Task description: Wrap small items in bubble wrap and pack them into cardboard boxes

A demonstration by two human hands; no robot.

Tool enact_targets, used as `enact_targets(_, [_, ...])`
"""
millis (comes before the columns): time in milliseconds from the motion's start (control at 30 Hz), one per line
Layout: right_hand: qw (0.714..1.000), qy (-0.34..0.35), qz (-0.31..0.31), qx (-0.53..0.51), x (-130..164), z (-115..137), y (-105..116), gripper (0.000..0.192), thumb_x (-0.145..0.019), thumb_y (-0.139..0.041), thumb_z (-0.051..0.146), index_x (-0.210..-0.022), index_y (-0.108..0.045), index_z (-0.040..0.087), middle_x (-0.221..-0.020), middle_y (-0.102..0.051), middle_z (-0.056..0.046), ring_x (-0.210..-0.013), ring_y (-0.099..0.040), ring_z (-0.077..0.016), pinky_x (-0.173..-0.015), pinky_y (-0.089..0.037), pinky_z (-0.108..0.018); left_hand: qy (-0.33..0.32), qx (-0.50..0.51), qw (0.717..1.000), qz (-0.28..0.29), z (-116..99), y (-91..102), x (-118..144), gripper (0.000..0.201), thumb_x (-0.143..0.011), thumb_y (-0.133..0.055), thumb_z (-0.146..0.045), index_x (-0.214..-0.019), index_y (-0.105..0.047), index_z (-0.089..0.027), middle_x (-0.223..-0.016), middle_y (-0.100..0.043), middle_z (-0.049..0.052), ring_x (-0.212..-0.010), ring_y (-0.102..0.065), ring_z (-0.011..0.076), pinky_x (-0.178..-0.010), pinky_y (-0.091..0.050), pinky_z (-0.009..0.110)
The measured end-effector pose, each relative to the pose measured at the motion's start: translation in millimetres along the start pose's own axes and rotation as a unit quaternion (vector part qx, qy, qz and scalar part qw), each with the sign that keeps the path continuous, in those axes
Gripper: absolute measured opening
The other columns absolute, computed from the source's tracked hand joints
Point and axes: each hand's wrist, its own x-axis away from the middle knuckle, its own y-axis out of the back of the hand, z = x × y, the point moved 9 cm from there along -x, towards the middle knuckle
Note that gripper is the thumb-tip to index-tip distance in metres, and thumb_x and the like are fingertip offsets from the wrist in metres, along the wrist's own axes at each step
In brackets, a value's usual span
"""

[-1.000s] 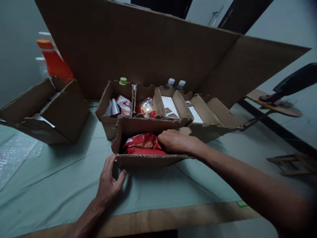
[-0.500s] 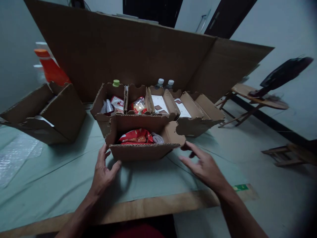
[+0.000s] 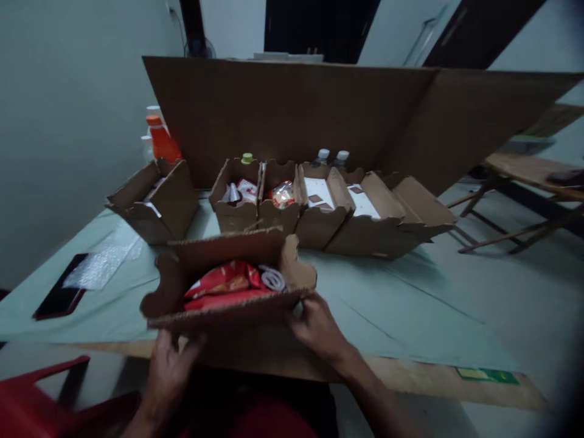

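Note:
Between my two hands is an open cardboard box [image 3: 298, 277], tilted a little and held over the table's front edge. Inside it lie red snack packets [image 3: 223, 283] and a rolled-up grey-white item [image 3: 272, 278]. My left hand [image 3: 171, 359] grips the box's lower left corner, its fingertips partly hidden beneath it. At the lower right end, my right hand [image 3: 317, 325] has its fingers closed on the cardboard. Behind stands a row of similar boxes [image 3: 280, 219], holding packets and white cards [image 3: 362, 201].
A separate cardboard box [image 3: 176, 207] stands at the left, near orange-capped and white-capped bottles [image 3: 164, 143]. Bubble wrap [image 3: 104, 261] partly covers a dark phone [image 3: 64, 292]. A tall cardboard panel [image 3: 292, 115] rises behind. A red plastic stool [image 3: 41, 401] is at lower left.
Both hands have closed on the box, and it has come away from the row, toward me and to the left. The view has turned left, bringing the phone and red stool into sight.

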Motion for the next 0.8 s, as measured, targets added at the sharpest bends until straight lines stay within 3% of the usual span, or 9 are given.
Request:
enact_targets(67, [1.0,-0.012,-0.005,-0.002,-12.8,-1.7,6.1,0.021,-0.081,-0.063,0.039,-0.075,-0.069,0.02,-0.088,-0.074,-0.011,-0.071,-0.065,-0.0218,-0.067,-0.055,-0.034,-0.036,0.014,0.999,0.012,-27.6,-13.7,-8.3,0.046,-0.073,-0.07,-0.049,-0.108,-0.06,-0.021,-0.106,-0.069,0.009,-0.111,-0.063,0.0332,-0.104,-0.048,0.055])
enact_targets(167, [0.997,-0.047,-0.053,0.023,-12.5,-22.5,37.4,0.025,-0.08,-0.064,0.043,-0.073,-0.067,0.02,-0.071,-0.069,-0.008,-0.053,-0.055,-0.0186,-0.049,-0.046,-0.031,-0.094,0.037,0.994,0.045,-64.9,-56.5,-23.0,0.054,-0.071,-0.071,-0.043,-0.117,-0.059,-0.018,-0.111,-0.069,0.011,-0.109,-0.064,0.0307,-0.104,-0.048,0.051])
enact_targets(233, [0.991,-0.079,-0.092,0.063,5.7,-40.4,58.7,0.023,-0.076,-0.068,0.045,-0.071,-0.067,0.022,-0.061,-0.066,-0.003,-0.046,-0.05,-0.0176,-0.041,-0.041,-0.03,-0.13,0.048,0.986,0.087,-76.2,-80.0,-21.1,0.064,-0.071,-0.073,-0.04,-0.128,-0.056,-0.016,-0.124,-0.066,0.014,-0.12,-0.06,0.0309,-0.11,-0.045,0.049])
enact_targets(300, [0.989,-0.088,-0.095,0.078,27.6,-50.3,61.5,0.022,-0.075,-0.069,0.045,-0.07,-0.068,0.024,-0.054,-0.062,0.0,-0.042,-0.048,-0.0177,-0.038,-0.039,-0.03,-0.136,0.052,0.982,0.119,-70.4,-85.2,-10.2,0.066,-0.074,-0.073,-0.038,-0.133,-0.054,-0.016,-0.131,-0.062,0.015,-0.126,-0.057,0.0307,-0.112,-0.042,0.048])
enact_targets(367, [0.992,-0.076,-0.069,0.068,39.5,-48.3,44.2,0.02,-0.077,-0.068,0.043,-0.07,-0.068,0.024,-0.051,-0.059,0.001,-0.04,-0.045,-0.0177,-0.036,-0.039,-0.031,-0.1,0.048,0.987,0.115,-50.0,-69.1,0.6,0.059,-0.077,-0.071,-0.039,-0.129,-0.057,-0.016,-0.127,-0.064,0.015,-0.123,-0.059,0.0302,-0.109,-0.045,0.047])
enact_targets(433, [0.997,-0.05,-0.034,0.043,32.2,-34.4,14.9,0.017,-0.079,-0.064,0.037,-0.072,-0.07,0.022,-0.055,-0.062,0.0,-0.042,-0.048,-0.0186,-0.038,-0.043,-0.032,-0.044,0.046,0.995,0.081,-25.9,-39.2,6.6,0.052,-0.079,-0.07,-0.044,-0.121,-0.06,-0.015,-0.117,-0.068,0.013,-0.115,-0.063,0.0299,-0.103,-0.05,0.045])
enact_targets(533, [1.0,0.015,0.018,-0.016,-9.6,-1.0,-35.8,0.015,-0.081,-0.061,0.028,-0.086,-0.073,0.02,-0.081,-0.074,-0.007,-0.07,-0.066,-0.0243,-0.063,-0.058,-0.036,0.003,0.051,0.999,0.007,-3.0,8.1,7.9,0.054,-0.076,-0.071,-0.05,-0.116,-0.061,-0.016,-0.109,-0.071,0.012,-0.109,-0.066,0.0302,-0.097,-0.054,0.043])
enact_targets(633, [0.994,0.062,0.063,-0.066,-59.7,23.6,-85.6,0.025,-0.079,-0.062,0.023,-0.102,-0.07,0.02,-0.106,-0.074,-0.009,-0.098,-0.069,-0.0272,-0.087,-0.058,-0.041,0.001,0.049,0.995,-0.085,5.3,43.7,6.8,0.061,-0.076,-0.072,-0.049,-0.125,-0.056,-0.018,-0.119,-0.069,0.012,-0.115,-0.065,0.0302,-0.099,-0.053,0.042])
enact_targets(800, [0.985,0.098,0.034,-0.141,-112.9,30.8,-144.7,0.057,-0.081,-0.057,0.016,-0.138,-0.051,0.017,-0.133,-0.065,-0.015,-0.123,-0.062,-0.029,-0.107,-0.05,-0.05,0.006,0.055,0.993,-0.102,17.7,49.5,8.2,0.082,-0.083,-0.069,-0.044,-0.153,-0.032,-0.024,-0.139,-0.059,0.014,-0.126,-0.06,0.0301,-0.104,-0.051,0.043])
